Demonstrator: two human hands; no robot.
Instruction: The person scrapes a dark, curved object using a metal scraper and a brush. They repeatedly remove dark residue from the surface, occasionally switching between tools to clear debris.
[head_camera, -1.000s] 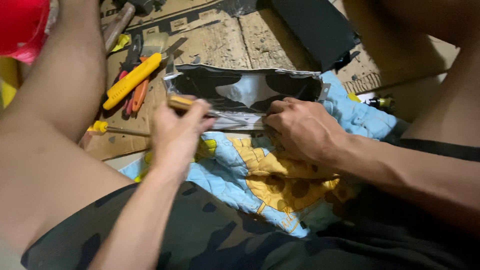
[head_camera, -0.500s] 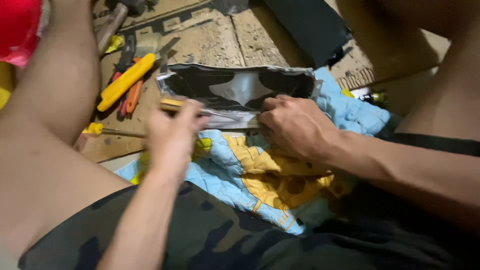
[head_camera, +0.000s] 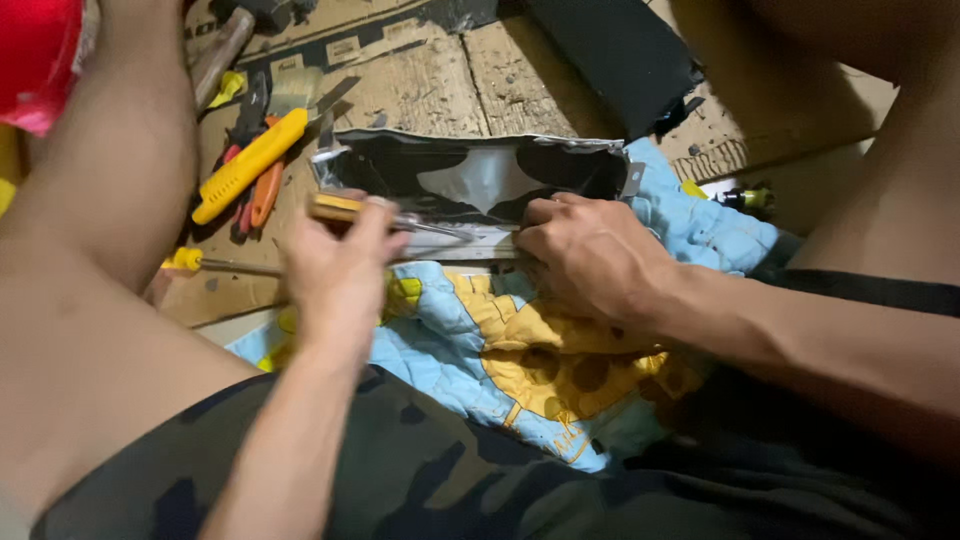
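Metal piece: a bent sheet-metal panel (head_camera: 480, 180), shiny and dark in patches, lies on the blue and yellow quilted cloth (head_camera: 520, 340) over the person's lap, its far edge toward the cardboard floor (head_camera: 420, 80).
Left hand: the left hand (head_camera: 335, 270) is closed around a wooden-handled tool (head_camera: 340, 208), its thin blade lying along the panel's near flange.
Right hand: the right hand (head_camera: 590, 255) presses fingers down on that flange, pinning it.
Handling: likely light, stiff yet bendable (edges look sharp); best held by the flat flange, away from cut corners.
Nearby: a yellow utility knife (head_camera: 250, 165) and a yellow-handled screwdriver (head_camera: 190, 262) lie well left.
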